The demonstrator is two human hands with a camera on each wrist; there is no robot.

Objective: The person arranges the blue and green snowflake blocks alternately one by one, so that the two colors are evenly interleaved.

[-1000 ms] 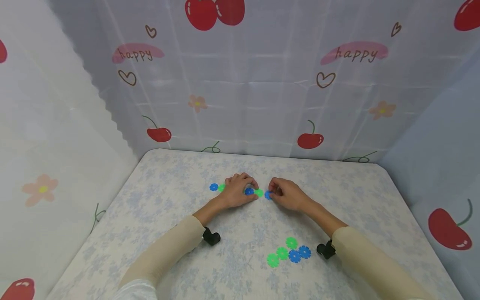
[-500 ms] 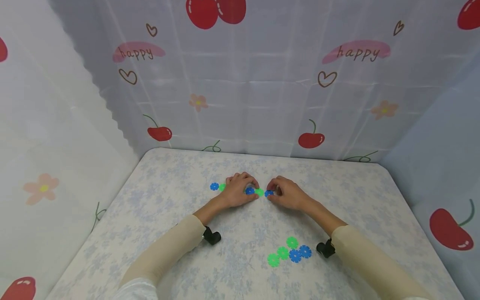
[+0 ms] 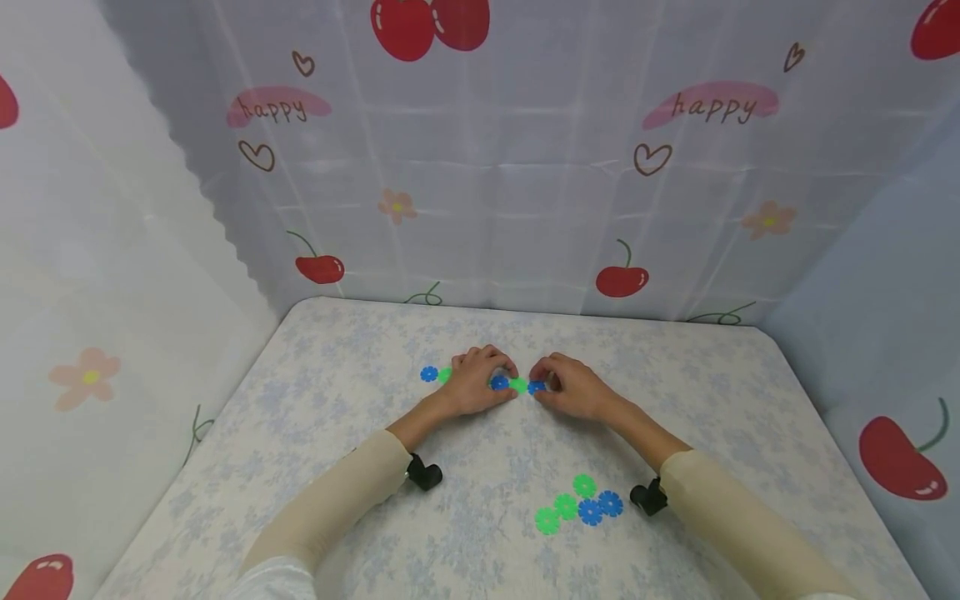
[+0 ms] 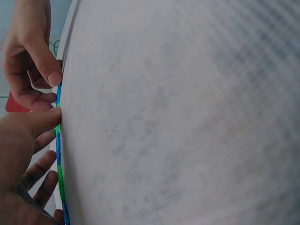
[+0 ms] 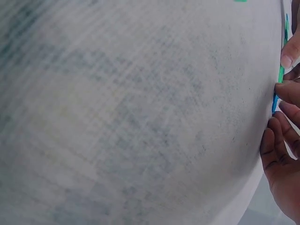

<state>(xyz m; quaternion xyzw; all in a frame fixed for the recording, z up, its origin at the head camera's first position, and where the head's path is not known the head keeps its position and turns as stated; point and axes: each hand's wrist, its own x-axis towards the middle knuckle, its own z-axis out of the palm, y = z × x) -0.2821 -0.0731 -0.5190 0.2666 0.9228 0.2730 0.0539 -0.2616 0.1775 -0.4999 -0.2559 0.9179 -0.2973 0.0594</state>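
Observation:
A row of notched, flower-shaped plastic discs in blue and green lies flat near the back of the table. My left hand [image 3: 474,383] is over the row, thumb and index finger at the edges of a green disc [image 3: 519,385]. Beside that, a blue disc [image 3: 499,382] shows within its curve. Further left lie another blue disc [image 3: 428,374] and a partly covered green one [image 3: 445,375]; the hand hides the stretch between. My right hand [image 3: 576,387] pinches the row's rightmost blue disc [image 3: 536,387] at its edges, right against the green one.
Nearer the front lies a loose group of green discs [image 3: 566,506] and blue discs [image 3: 590,512]. The table [image 3: 360,517] has a pale floral cover. Printed curtains [image 3: 495,192] stand at the back and sides. A small black camera [image 3: 425,473] sits on each wrist.
My right fingers have spread to either side of the blue disc and shifted slightly left, narrowing its gap to the green disc. The left hand stays in place.

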